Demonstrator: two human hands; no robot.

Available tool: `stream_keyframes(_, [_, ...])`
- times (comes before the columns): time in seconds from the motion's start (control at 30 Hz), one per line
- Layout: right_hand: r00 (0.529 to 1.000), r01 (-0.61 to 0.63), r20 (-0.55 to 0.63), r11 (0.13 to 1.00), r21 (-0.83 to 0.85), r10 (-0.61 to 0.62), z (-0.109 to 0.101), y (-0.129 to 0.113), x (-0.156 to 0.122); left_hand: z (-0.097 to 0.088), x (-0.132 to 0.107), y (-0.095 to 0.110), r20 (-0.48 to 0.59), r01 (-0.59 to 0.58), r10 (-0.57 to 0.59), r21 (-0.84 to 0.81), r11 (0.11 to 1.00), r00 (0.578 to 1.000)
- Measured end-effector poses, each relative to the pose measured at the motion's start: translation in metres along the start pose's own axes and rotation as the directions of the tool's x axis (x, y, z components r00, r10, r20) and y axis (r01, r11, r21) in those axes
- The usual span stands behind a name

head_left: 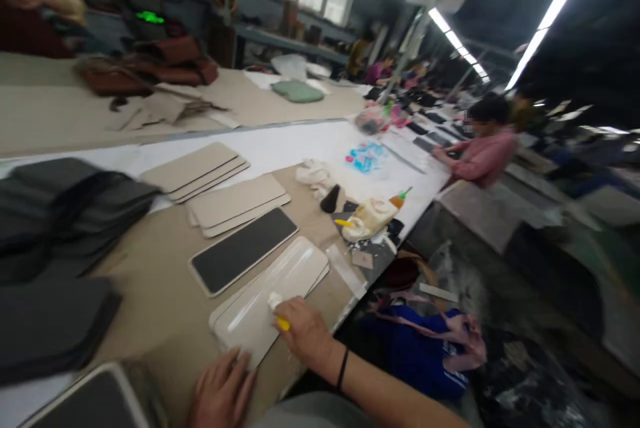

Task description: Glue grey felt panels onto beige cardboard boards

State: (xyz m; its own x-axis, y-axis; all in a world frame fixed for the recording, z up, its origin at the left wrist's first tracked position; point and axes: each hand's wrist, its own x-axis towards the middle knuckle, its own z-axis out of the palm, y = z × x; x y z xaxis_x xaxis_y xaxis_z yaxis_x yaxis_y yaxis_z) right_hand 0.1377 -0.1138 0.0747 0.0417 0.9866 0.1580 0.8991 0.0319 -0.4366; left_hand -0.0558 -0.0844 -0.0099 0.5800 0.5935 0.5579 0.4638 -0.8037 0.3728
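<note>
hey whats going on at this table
The person's right hand holds a yellow tool with its white end at a beige panel that has glossy streaks. The left hand is at the panel's near end. Beyond lie a dark panel with a pale border and more beige panels.

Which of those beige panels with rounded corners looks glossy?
The beige rounded panel under the yellow-handled tool in the right hand: its surface shines, while the two beige panel stacks beyond look matte.
</note>
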Motion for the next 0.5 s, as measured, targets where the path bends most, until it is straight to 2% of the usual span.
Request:
stream_keyframes(0.07, [1.000, 0.004, 0.015, 0.984, 0.179, -0.007, -0.002, -0.011, -0.004, -0.007, -0.012, 0.006, 0.049, 0.066, -0.072, 0.113, 0.991, 0.996])
stream_keyframes(0.13, [1.000, -0.025, 0.023, 0.948, 0.318, 0.018, 0.001, -0.018, -0.009, -0.010, -0.012, 0.009, 0.061, 0.092, -0.102, 0.149, 0.985, 0.993])
stream_keyframes(0.27, [0.982, -0.188, 0.084, 0.844, 0.502, 0.169, 0.005, -0.015, -0.016, -0.013, -0.005, 0.013, 0.091, 0.112, -0.126, 0.144, 0.983, 0.988])
stream_keyframes(0.37, [0.962, -0.257, 0.048, 0.831, 0.494, 0.269, -0.004, 0.013, -0.009, -0.013, -0.006, 0.014, 0.080, 0.118, -0.128, 0.128, 0.985, 0.989])
stream_keyframes(0.5, [0.922, -0.297, -0.154, 0.902, 0.313, 0.357, -0.033, 0.071, 0.011, -0.011, -0.009, 0.011, 0.052, 0.123, -0.128, 0.096, 0.988, 0.990])
